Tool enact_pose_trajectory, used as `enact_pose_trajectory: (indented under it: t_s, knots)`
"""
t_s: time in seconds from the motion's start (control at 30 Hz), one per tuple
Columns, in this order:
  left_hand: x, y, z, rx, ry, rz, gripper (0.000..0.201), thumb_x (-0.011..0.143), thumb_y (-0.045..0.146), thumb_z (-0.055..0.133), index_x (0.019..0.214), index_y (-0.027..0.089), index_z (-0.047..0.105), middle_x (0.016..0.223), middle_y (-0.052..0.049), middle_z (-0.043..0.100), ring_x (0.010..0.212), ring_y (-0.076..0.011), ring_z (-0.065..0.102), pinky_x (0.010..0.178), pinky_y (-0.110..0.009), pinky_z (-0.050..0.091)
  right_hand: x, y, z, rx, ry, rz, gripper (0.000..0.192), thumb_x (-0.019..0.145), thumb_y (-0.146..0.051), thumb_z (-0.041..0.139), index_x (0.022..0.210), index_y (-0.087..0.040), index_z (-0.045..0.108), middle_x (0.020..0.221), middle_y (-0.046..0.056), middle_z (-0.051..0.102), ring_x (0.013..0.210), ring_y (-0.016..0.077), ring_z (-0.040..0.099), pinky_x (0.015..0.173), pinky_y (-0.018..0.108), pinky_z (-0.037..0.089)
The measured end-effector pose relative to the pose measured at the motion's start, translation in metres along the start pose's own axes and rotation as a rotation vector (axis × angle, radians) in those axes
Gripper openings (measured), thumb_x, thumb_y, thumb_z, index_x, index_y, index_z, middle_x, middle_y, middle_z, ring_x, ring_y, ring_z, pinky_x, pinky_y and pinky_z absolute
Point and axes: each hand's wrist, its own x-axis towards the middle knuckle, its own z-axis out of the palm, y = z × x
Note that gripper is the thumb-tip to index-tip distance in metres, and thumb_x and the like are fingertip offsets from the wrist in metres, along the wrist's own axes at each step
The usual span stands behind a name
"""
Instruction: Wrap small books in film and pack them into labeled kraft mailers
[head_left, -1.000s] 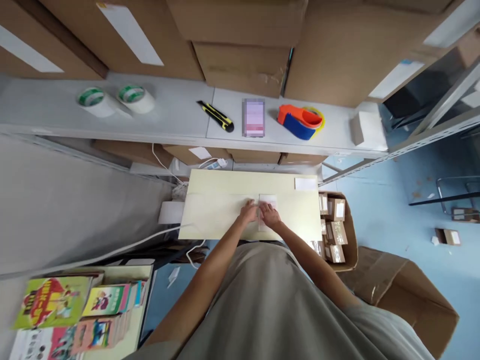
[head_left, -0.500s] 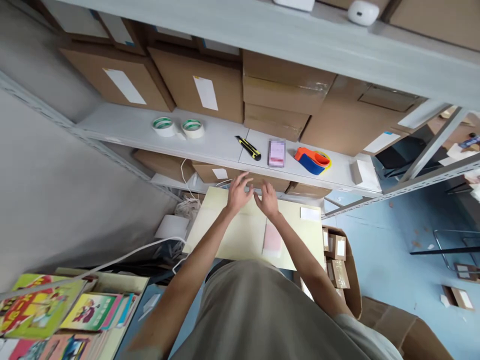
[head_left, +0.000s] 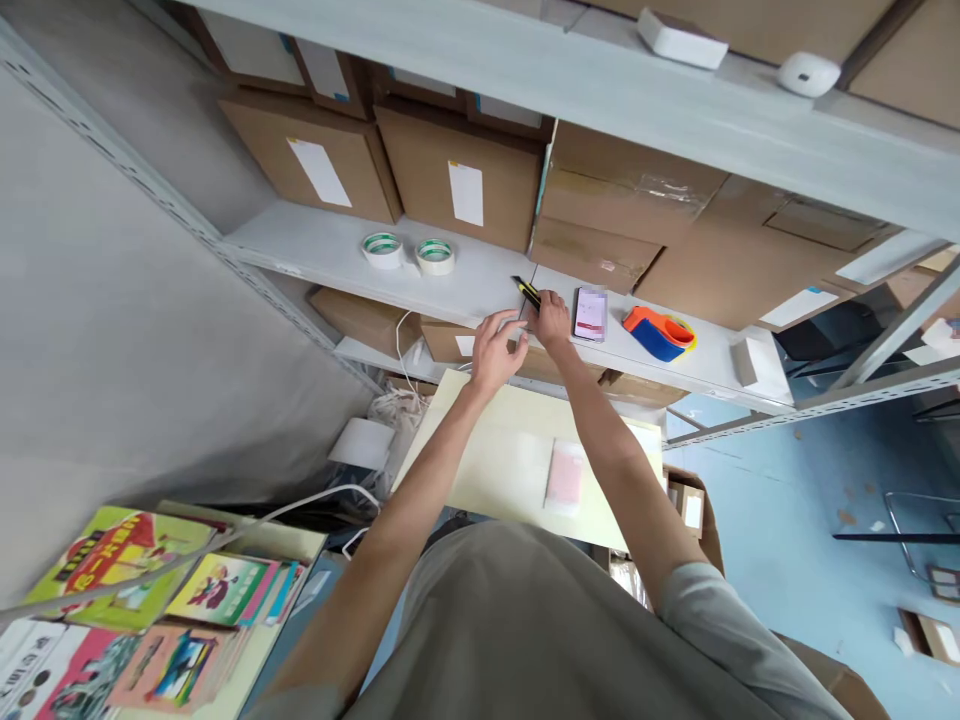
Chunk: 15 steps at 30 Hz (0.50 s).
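My right hand (head_left: pixel 553 318) reaches up to the grey shelf (head_left: pixel 337 250) and closes over the near end of a black-and-yellow utility knife (head_left: pixel 526 291); only the knife's far tip shows. Just below and to the left of it, my left hand (head_left: pixel 496 352) hovers at the shelf's front edge, fingers spread, holding nothing. A phone (head_left: pixel 590 313) lies right beside my right hand. Behind both arms, a flat pink packet (head_left: pixel 564 478) lies on the pale yellow table (head_left: pixel 480 450).
An orange-and-blue tape dispenser (head_left: pixel 660 333) and a small white box (head_left: pixel 746 360) sit right of the phone; two tape rolls (head_left: pixel 409 252) lie to the left. Cardboard boxes (head_left: pixel 457 180) line the shelf's back. Colourful books (head_left: pixel 120 570) are stacked at lower left. A carton of small boxes (head_left: pixel 690 505) stands by the table.
Both hands left the pink packet on the table and rose to the shelf. My right hand reached the utility knife. The view tilted upward.
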Motion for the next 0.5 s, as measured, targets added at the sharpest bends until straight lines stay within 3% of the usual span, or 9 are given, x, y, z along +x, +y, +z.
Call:
enact_pose_trajectory:
  t_s: [0.13,0.23,0.4,0.5]
  knots:
    - [-0.031,-0.012,0.008,-0.02,-0.11,-0.047,0.024,0.104,0.02,0.067,0.122,0.025,0.082,0.146,-0.014,0.077,0.142,-0.0337,0.07,0.128,-0.053,0.052,0.004,0.011,0.014,0.067,0.075,0.011,0.036,0.107,-0.017,0.046,0.137,-0.016,0.067,0.142,0.027,0.075,0.134,0.0386,0.063,0.121,0.059,0.054]
    - [-0.073,-0.025,0.023,-0.005,-0.239,-0.124,0.025,0.104,0.019,0.065,0.121,0.026,0.082,0.144,-0.013,0.078,0.141,-0.0339,0.071,0.129,-0.054,0.052,-0.023,0.018,0.015,0.069,0.136,-0.006,0.042,0.112,-0.022,0.04,0.143,-0.015,0.066,0.146,0.026,0.072,0.138,0.0392,0.062,0.124,0.062,0.051]
    - [-0.179,-0.047,0.057,-0.01,-0.611,-0.244,0.028,0.102,0.018,0.066,0.126,0.022,0.08,0.146,-0.018,0.076,0.145,-0.037,0.069,0.133,-0.058,0.05,-0.135,0.028,0.015,0.194,0.163,0.03,0.046,0.119,-0.039,0.039,0.157,-0.022,0.06,0.158,0.02,0.065,0.152,0.0366,0.057,0.133,0.063,0.047]
    - [-0.244,-0.054,0.078,-0.067,-0.844,-0.249,0.04,0.1,0.018,0.069,0.14,0.016,0.075,0.159,-0.024,0.069,0.159,-0.039,0.06,0.139,-0.06,0.043,-0.215,0.043,0.033,0.23,0.1,0.119,0.049,0.119,-0.04,0.04,0.16,-0.022,0.059,0.157,0.02,0.065,0.151,0.0343,0.06,0.128,0.059,0.054]
